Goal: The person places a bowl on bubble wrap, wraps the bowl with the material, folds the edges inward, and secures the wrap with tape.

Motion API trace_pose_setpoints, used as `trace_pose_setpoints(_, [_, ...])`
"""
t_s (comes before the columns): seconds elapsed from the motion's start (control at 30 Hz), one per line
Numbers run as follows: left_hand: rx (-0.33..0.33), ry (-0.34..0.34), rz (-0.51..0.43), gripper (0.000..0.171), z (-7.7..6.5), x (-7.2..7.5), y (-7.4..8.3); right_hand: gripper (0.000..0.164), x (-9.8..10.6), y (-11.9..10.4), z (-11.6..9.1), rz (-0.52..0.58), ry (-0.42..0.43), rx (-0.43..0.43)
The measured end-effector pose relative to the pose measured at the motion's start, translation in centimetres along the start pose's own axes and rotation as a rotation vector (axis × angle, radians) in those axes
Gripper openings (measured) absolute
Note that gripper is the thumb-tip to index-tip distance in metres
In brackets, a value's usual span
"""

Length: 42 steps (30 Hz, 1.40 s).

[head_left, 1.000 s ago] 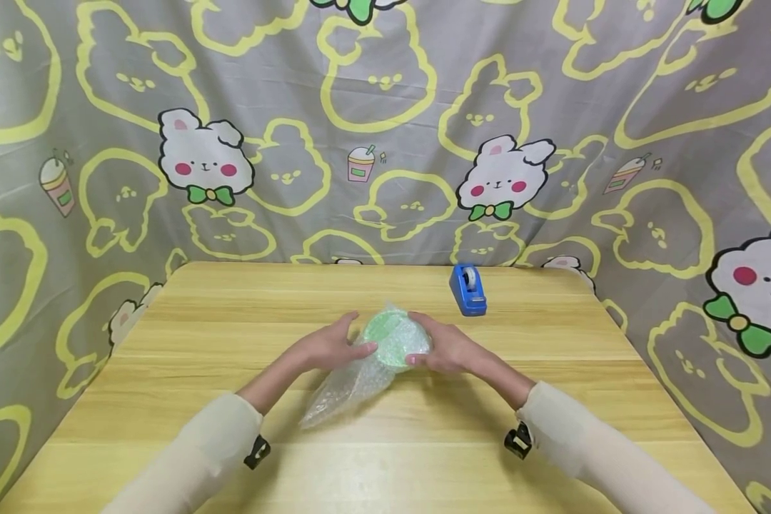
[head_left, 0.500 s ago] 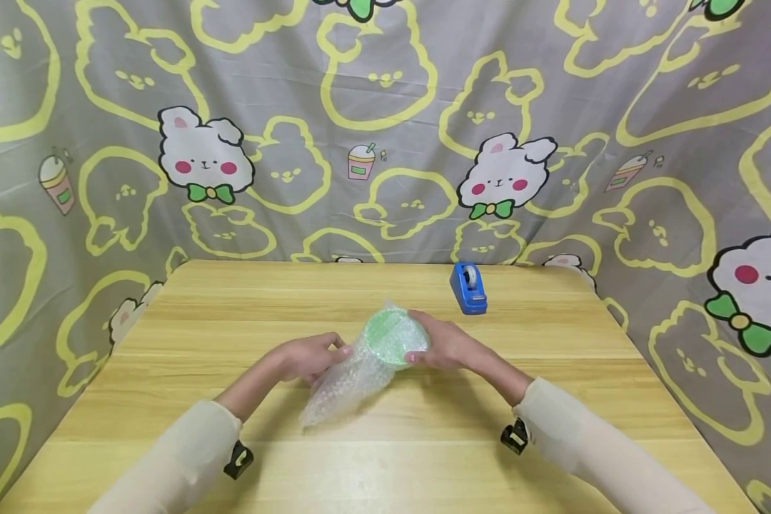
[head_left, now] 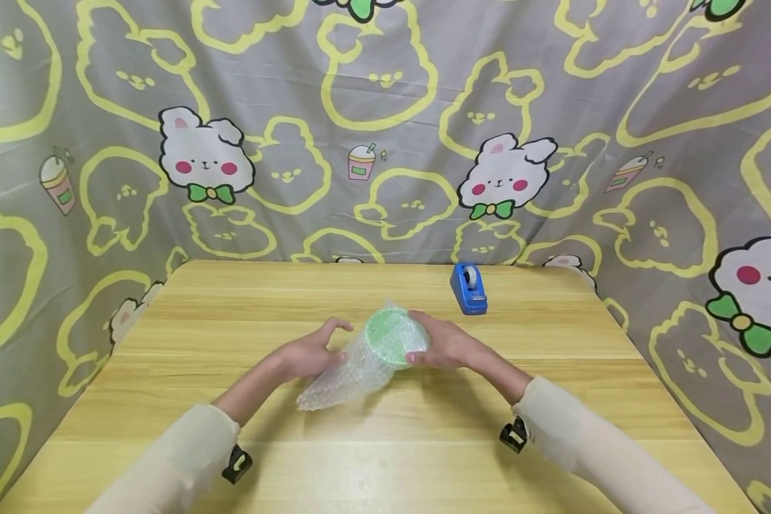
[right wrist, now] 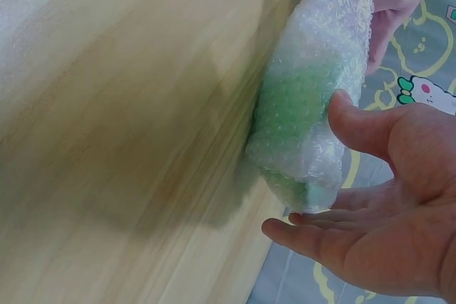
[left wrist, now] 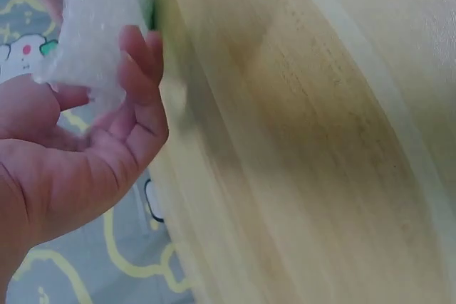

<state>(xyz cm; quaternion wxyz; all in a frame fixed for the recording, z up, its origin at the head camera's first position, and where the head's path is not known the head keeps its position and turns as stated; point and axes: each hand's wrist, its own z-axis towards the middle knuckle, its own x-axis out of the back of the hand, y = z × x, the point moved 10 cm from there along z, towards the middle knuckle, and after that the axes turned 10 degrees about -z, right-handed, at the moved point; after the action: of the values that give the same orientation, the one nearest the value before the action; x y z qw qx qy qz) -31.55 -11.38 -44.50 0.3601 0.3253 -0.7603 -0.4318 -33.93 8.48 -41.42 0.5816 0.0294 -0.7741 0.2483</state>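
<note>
A round green object [head_left: 385,335], perhaps a bowl or cup, is wrapped in clear bubble wrap [head_left: 350,375] at the middle of the table. The wrap hides its exact kind. My right hand [head_left: 450,344] grips it from the right, the thumb on the near side and the fingers around the far side. At the lower left, the loose tail of the wrap sticks out, and my left hand [head_left: 308,353] holds it. In the left wrist view, the fingers of the left hand [left wrist: 100,154] curl up around the wrap's edge; the right wrist view shows the green side [right wrist: 296,101] through the bubbles.
A blue tape dispenser [head_left: 468,288] with a roll of tape stands near the table's back edge, right of centre. Behind the wooden table [head_left: 385,457] hangs a grey patterned curtain [head_left: 385,107], which also runs along both sides.
My left hand has left the green object's side and shifted left onto the wrap's loose tail. The tail has swung slightly up and left. The right hand stays nearly still.
</note>
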Motion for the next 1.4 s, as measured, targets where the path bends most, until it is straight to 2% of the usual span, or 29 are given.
trace_pose_setpoints(0.1, [-0.048,0.005,0.081,0.068,-0.1,-0.5,0.8,0.084,0.0,0.1,0.0,-0.004,-0.009,0.000])
trace_pose_setpoints(0.17, [-0.072,0.000,0.134,0.073,0.0,-1.0,1.4,0.084,0.0,0.1,0.0,-0.008,-0.009,0.001])
trace_pose_setpoints(0.33, [-0.135,0.033,0.250,0.070,-0.1,-1.3,2.4,0.084,0.1,0.1,0.0,-0.006,-0.005,0.002])
trace_pose_setpoints(0.5, [-0.127,0.077,0.289,0.068,-0.1,-0.7,2.3,0.085,-0.1,0.0,0.2,0.010,-0.008,0.005])
trace_pose_setpoints(0.6, [-0.109,0.082,0.297,0.068,0.1,-0.5,2.1,0.087,-0.3,-0.1,0.4,0.017,-0.001,0.007])
trace_pose_setpoints(0.9, [-0.090,0.011,0.239,0.073,0.5,-0.6,1.4,0.094,-0.2,-0.7,1.0,0.016,0.022,0.023])
trace_pose_setpoints(1.1, [-0.069,0.005,0.218,0.076,0.3,-0.4,1.3,0.100,-0.4,-1.0,1.1,-0.017,-0.026,0.044])
trace_pose_setpoints(1.4, [-0.034,-0.020,0.186,0.079,0.5,-0.4,1.1,0.097,-0.6,-1.1,1.2,-0.010,-0.073,0.082])
